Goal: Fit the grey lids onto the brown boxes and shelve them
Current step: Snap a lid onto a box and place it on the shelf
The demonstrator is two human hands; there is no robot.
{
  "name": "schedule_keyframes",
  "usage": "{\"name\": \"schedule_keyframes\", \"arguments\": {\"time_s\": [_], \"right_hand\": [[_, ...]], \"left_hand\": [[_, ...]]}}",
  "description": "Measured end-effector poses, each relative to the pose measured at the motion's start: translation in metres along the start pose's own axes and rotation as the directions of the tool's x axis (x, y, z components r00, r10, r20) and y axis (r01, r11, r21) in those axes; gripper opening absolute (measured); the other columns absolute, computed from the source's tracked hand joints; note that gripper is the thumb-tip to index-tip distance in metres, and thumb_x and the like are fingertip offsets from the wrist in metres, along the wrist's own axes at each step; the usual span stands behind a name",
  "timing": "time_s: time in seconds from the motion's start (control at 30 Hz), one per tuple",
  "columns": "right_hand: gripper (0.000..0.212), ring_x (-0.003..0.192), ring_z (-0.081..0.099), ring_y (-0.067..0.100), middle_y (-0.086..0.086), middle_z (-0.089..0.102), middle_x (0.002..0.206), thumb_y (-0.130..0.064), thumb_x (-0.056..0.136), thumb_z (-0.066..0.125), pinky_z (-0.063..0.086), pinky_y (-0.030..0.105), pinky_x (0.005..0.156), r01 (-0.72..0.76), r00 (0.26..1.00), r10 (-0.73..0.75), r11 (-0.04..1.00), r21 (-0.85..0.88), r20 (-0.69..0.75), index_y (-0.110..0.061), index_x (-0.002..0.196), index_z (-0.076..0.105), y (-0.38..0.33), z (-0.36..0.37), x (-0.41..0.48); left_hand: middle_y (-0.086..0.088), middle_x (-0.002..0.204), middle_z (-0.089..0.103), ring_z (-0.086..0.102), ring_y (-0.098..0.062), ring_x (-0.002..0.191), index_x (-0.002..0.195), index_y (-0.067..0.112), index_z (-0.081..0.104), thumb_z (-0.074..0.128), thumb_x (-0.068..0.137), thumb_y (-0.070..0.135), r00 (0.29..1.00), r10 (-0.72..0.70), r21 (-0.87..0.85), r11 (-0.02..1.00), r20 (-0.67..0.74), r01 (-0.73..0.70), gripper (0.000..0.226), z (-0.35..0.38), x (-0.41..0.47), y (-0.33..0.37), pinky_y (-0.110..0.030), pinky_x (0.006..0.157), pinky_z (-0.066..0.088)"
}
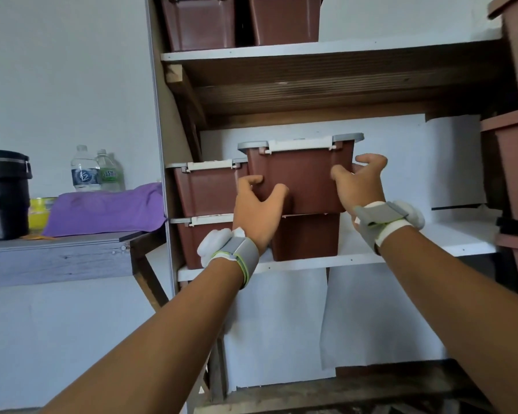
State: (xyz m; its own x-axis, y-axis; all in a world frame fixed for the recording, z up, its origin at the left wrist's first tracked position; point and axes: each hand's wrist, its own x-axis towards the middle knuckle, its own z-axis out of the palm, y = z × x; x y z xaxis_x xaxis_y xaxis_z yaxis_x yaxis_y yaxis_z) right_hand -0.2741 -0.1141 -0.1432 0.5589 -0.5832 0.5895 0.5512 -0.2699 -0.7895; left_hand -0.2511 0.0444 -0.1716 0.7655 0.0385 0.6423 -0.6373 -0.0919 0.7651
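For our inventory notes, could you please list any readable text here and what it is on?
"ASMI", partly cut off: green label on the clear plastic bottle.
Blue label on the neighbouring clear plastic bottle: too blurred to read.
Lidded brown plastic box at centre: no text.

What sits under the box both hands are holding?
Under the held box stands another brown box on the white shelf. The left hand covers its left corner; its contents are hidden.

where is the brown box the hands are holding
Head view, centre: the lidded brown box is held between the left hand and right hand over the middle shelf, directly above a second brown box and right of a two-box stack.
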Motion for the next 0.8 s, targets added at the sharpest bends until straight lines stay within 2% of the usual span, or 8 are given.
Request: {"name": "schedule_keyframes", "arguments": {"time_s": [0.07, 0.17, 0.27, 0.37, 0.5, 0.67, 0.8], "right_hand": [[0.028, 0.075, 0.053, 0.020, -0.004, 0.049, 0.085, -0.014, 0.088, 0.055, 0.042, 0.028, 0.068, 0.099, 0.993, -0.106, 0.988, -0.122, -0.048, -0.017, 0.106, 0.035, 0.018, 0.000, 0.010], [0.018, 0.080, 0.054, 0.024, 0.000, 0.052, 0.088, -0.015, 0.091, 0.054, 0.037, 0.027, 0.071, 0.167, 0.986, -0.169, 0.952, -0.256, 0.013, -0.015, 0.107, 0.046, 0.038, 0.001, 0.023], [0.033, 0.077, 0.054, 0.025, 0.003, 0.051, 0.092, -0.011, 0.090, 0.052, 0.040, 0.029, 0.072, 0.167, 0.984, -0.136, 0.926, -0.339, 0.112, -0.017, 0.121, 0.043, 0.052, 0.001, 0.029], [0.045, 0.083, 0.061, 0.029, 0.003, 0.058, 0.099, -0.009, 0.088, 0.052, 0.050, 0.034, 0.077, 0.161, 0.978, -0.097, 0.914, -0.373, 0.185, -0.024, 0.128, 0.039, 0.065, 0.002, 0.038], [0.060, 0.096, 0.059, 0.025, -0.004, 0.053, 0.112, -0.010, 0.087, 0.057, 0.046, 0.029, 0.081, 0.151, 0.966, -0.046, 0.898, -0.414, 0.255, -0.029, 0.139, 0.034, 0.084, 0.007, 0.049], [0.067, 0.118, 0.054, 0.032, 0.007, 0.054, 0.135, -0.015, 0.084, 0.060, 0.043, 0.039, 0.104, 0.160, 0.957, -0.018, 0.865, -0.475, 0.289, -0.030, 0.144, 0.033, 0.098, 0.017, 0.059], [0.068, 0.122, 0.052, 0.031, 0.007, 0.052, 0.138, -0.018, 0.084, 0.060, 0.040, 0.037, 0.107, 0.171, 0.956, -0.018, 0.846, -0.505, 0.293, -0.030, 0.145, 0.032, 0.107, 0.021, 0.070]], "left_hand": [[0.009, 0.110, 0.059, 0.057, -0.015, 0.106, 0.117, 0.030, 0.053, 0.062, 0.073, 0.047, 0.999, 0.040, 0.070, 0.997, 0.026, -0.041, 0.048, 0.005, 0.006, -0.010, -0.029, 0.095, 0.044], [0.005, 0.122, 0.060, 0.056, -0.015, 0.111, 0.119, 0.035, 0.057, 0.055, 0.071, 0.050, 0.997, 0.063, 0.197, 0.978, 0.051, -0.072, 0.051, 0.012, 0.014, -0.020, -0.029, 0.096, 0.043], [0.005, 0.125, 0.061, 0.059, -0.015, 0.113, 0.118, 0.038, 0.058, 0.051, 0.064, 0.052, 0.996, 0.053, 0.229, 0.971, 0.068, -0.068, 0.056, 0.020, 0.025, -0.024, -0.034, 0.103, 0.045], [0.003, 0.128, 0.061, 0.059, -0.017, 0.116, 0.126, 0.033, 0.058, 0.052, 0.067, 0.043, 0.995, 0.034, 0.251, 0.966, 0.091, -0.056, 0.061, 0.026, 0.036, -0.032, -0.035, 0.105, 0.045], [0.001, 0.133, 0.059, 0.059, -0.020, 0.117, 0.137, 0.029, 0.052, 0.061, 0.081, 0.034, 0.990, -0.013, 0.339, 0.940, 0.143, -0.037, 0.057, 0.035, 0.050, -0.042, -0.029, 0.104, 0.044], [-0.001, 0.139, 0.056, 0.051, -0.026, 0.128, 0.141, 0.029, 0.050, 0.053, 0.064, 0.051, 0.988, -0.071, 0.451, 0.892, 0.135, 0.002, 0.080, 0.047, 0.064, -0.058, -0.035, 0.112, 0.038], [-0.001, 0.142, 0.054, 0.041, -0.032, 0.132, 0.141, 0.031, 0.048, 0.056, 0.079, 0.050, 0.990, -0.062, 0.590, 0.807, 0.128, -0.025, 0.066, 0.052, 0.077, -0.074, -0.035, 0.114, 0.033]]}}
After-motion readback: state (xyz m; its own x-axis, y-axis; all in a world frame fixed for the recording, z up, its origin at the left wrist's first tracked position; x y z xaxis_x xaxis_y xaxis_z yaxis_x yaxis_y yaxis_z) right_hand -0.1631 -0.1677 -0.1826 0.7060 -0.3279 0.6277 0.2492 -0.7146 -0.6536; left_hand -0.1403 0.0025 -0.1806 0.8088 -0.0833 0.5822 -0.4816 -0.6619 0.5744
